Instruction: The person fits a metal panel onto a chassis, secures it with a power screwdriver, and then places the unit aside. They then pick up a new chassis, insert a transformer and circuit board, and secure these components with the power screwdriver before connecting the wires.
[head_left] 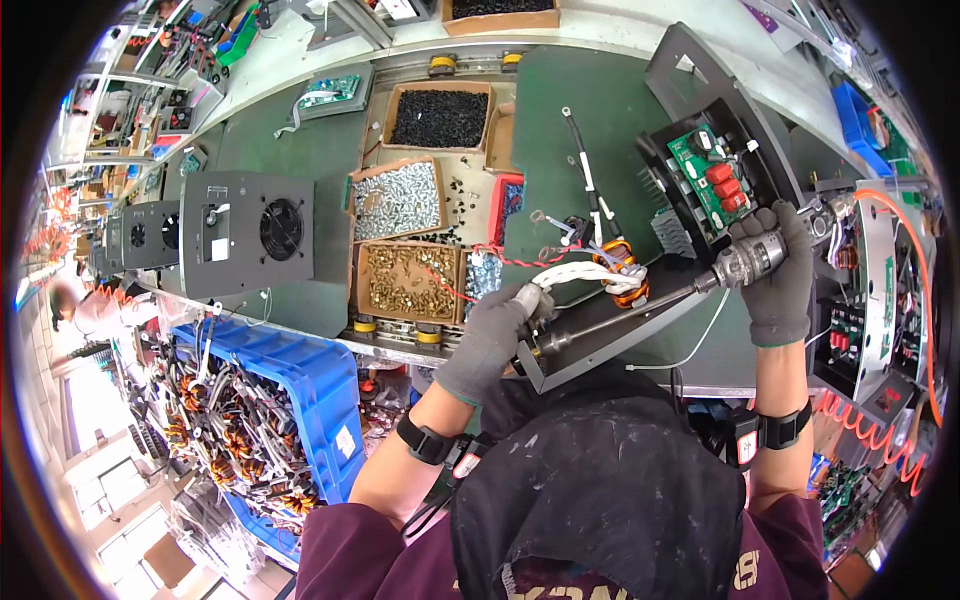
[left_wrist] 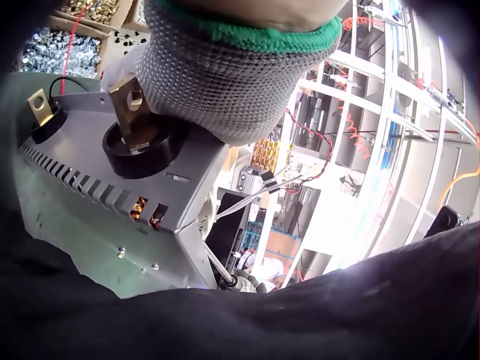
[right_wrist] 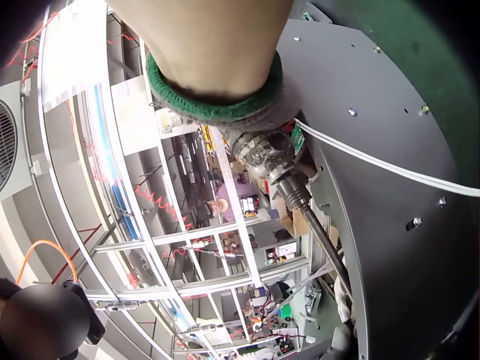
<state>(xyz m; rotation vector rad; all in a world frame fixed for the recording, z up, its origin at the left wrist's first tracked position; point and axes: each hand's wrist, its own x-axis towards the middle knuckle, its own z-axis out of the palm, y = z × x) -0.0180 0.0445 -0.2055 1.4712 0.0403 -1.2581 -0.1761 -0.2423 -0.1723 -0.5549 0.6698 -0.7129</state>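
My gloved right hand [head_left: 780, 285] grips an air screwdriver [head_left: 748, 258]. Its long shaft [head_left: 640, 312] runs left to the end panel of a grey metal case [head_left: 610, 345]. At that end my gloved left hand [head_left: 485, 345] holds the end of white-sleeved cables [head_left: 580, 272], its fingertips close to the shaft's tip. The left wrist view shows a brass terminal [left_wrist: 133, 112] in a black round collar on the panel's outer face. Inside the case sit a copper-wound ring coil [head_left: 625, 272] and a green circuit board [head_left: 708, 175] with red parts.
Cardboard boxes of brass fittings [head_left: 410, 283], silver screws [head_left: 398, 200] and black parts [head_left: 440, 118] stand left of the case. A grey fan unit [head_left: 245, 233] is farther left. A blue crate [head_left: 345, 400] of wired coils stands below. An orange hose [head_left: 925, 300] hangs at right.
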